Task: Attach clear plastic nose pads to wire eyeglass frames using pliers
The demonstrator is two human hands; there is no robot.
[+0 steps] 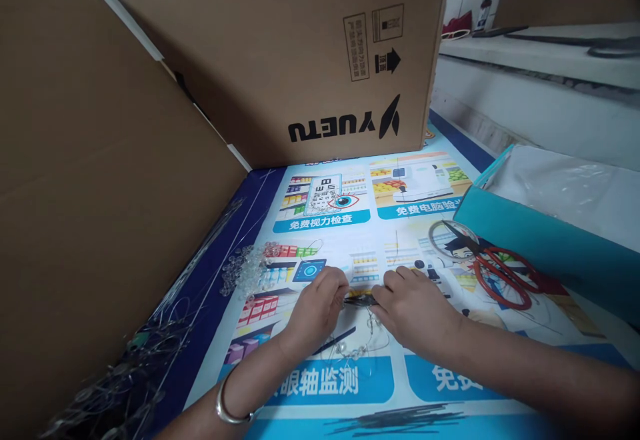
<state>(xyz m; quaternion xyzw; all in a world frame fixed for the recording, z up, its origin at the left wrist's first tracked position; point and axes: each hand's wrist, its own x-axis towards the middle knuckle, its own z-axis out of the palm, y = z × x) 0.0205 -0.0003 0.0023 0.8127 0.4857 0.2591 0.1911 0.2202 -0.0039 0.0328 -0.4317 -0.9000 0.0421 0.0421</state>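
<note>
My left hand [320, 303] and my right hand [417, 303] meet closely above the printed mat, both with bent fingers pinched. A short bundle of dark wire strands [361, 300] stretches between the fingertips; its ends are hidden inside the hands. Just below hangs a loop of clear beads [353, 352] on fine thread, near the right fingertips. Whether it is tied to the dark strands I cannot tell. A silver bangle [227, 400] circles my left wrist.
A heap of clear beads [247, 270] lies left. Red-handled scissors [500, 270] rest beside a teal box [540, 247] at right. Thin dark strips [395, 419] lie at the front edge. Tangled beaded threads [135, 367] line the left, beneath a tall cardboard box [280, 47].
</note>
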